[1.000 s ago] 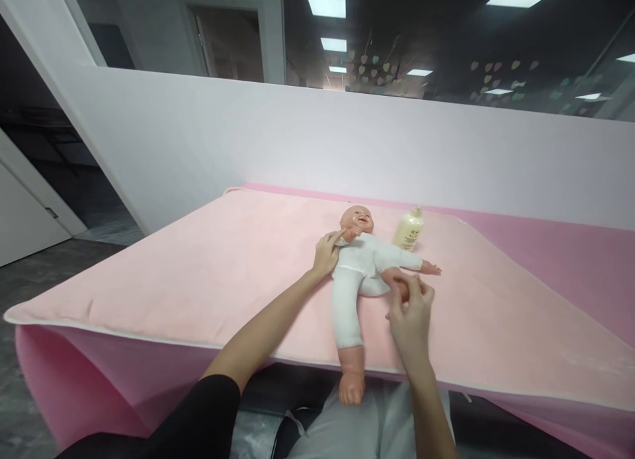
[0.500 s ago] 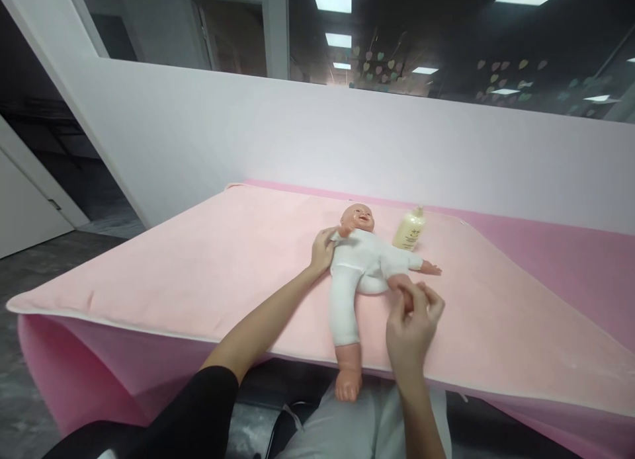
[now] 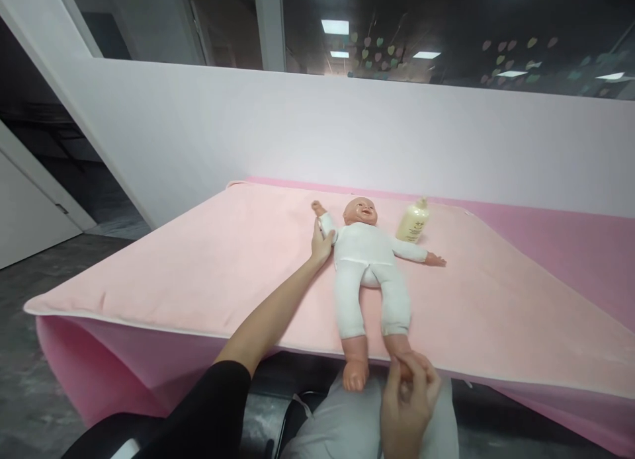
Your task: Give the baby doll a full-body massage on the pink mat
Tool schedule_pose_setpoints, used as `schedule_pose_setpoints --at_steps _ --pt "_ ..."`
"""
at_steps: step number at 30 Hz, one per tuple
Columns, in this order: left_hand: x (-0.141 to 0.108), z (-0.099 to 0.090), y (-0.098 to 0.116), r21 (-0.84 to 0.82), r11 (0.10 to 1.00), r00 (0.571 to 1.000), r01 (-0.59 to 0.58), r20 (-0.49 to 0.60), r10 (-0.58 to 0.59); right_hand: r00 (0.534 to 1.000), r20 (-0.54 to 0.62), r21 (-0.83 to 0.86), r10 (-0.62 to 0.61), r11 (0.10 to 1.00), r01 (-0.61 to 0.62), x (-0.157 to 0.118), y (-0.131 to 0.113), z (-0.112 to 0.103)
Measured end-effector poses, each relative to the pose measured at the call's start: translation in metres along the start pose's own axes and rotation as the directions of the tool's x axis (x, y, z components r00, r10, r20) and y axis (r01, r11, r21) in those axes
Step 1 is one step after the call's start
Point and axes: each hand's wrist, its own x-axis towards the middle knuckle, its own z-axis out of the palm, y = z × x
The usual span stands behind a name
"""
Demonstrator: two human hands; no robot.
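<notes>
While a pale pink mat (image 3: 233, 264) is spread under the left hand (image 3: 322, 246), a doll (image 3: 367, 247) in white clothing is laid face up on it, between the fingers of this hand and those of the right hand (image 3: 407, 396). Beyond the right fingers, and to the right of the left ones, a pale yellow bottle (image 3: 413, 222) is placed near the doll's outstretched arm. By the right fingers, which are closed in a pinch, one foot of the doll is held, and by the left fingers, which are curved, its other arm is loosely clasped.
</notes>
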Motion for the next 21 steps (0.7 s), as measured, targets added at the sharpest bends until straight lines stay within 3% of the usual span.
schedule_pose_setpoints --at_steps 2,5,9,10,12,15,19,21 --pt "0.0 0.0 0.001 -0.038 0.999 1.0 0.019 -0.017 -0.02 0.999 -0.039 0.017 0.004 1.0 -0.003 0.003 -0.002 -0.003" --pt "-0.007 0.0 0.01 0.008 0.992 0.992 -0.126 0.027 0.126 0.996 -0.089 0.053 0.005 0.999 0.0 0.048 -0.008 0.013" --pt "-0.02 0.001 0.024 0.17 0.875 0.879 -0.454 0.245 0.409 0.991 0.131 0.104 0.013 0.994 -0.027 0.116 -0.004 0.064" --pt "-0.022 0.001 0.027 0.201 0.846 0.855 -0.494 0.291 0.43 0.976 0.212 0.104 0.046 0.992 -0.069 0.126 -0.001 0.075" --pt "-0.024 0.001 0.029 0.248 0.824 0.845 -0.51 0.323 0.426 0.956 0.272 0.105 0.111 0.984 -0.144 0.135 0.007 0.087" --pt "-0.021 -0.001 0.027 0.244 0.855 0.877 -0.458 0.28 0.389 0.96 0.255 0.121 0.115 0.981 -0.149 0.119 0.014 0.072" --pt "-0.014 0.0 0.018 0.154 0.947 0.953 -0.283 0.156 0.26 0.982 0.092 0.035 0.165 0.985 -0.169 0.055 0.013 0.021" --pt "-0.011 0.0 0.013 0.108 0.981 0.984 -0.163 0.084 0.154 0.993 0.053 -0.027 0.102 0.995 -0.101 0.025 0.01 0.001"
